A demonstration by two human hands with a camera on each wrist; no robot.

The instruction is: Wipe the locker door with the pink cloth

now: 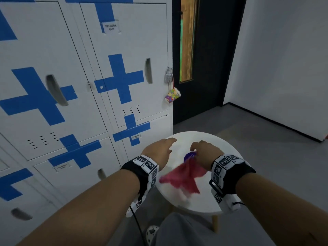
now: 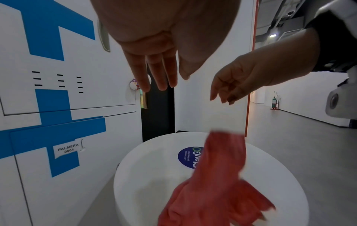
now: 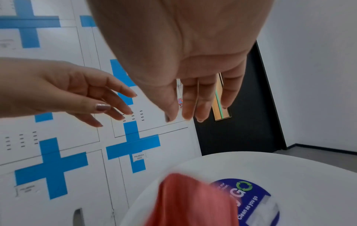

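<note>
Grey floor [image 1: 248,139], white wall [image 1: 284,59], black door [image 1: 209,68], round white table [image 1: 221,148].

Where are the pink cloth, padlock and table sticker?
pink cloth [image 1: 184,176], head view, middle of the fabric.
padlock [image 1: 168,77], head view, silver body.
table sticker [image 2: 186,157], left wrist view, blue part left of the cloth.

"PALMERA 0003" label [image 1: 111,27] on upper locker door, "PALMERA 0004" label [image 2: 68,148] below, table sticker [image 3: 249,200] "Clean as you go" (partly covered)
</note>
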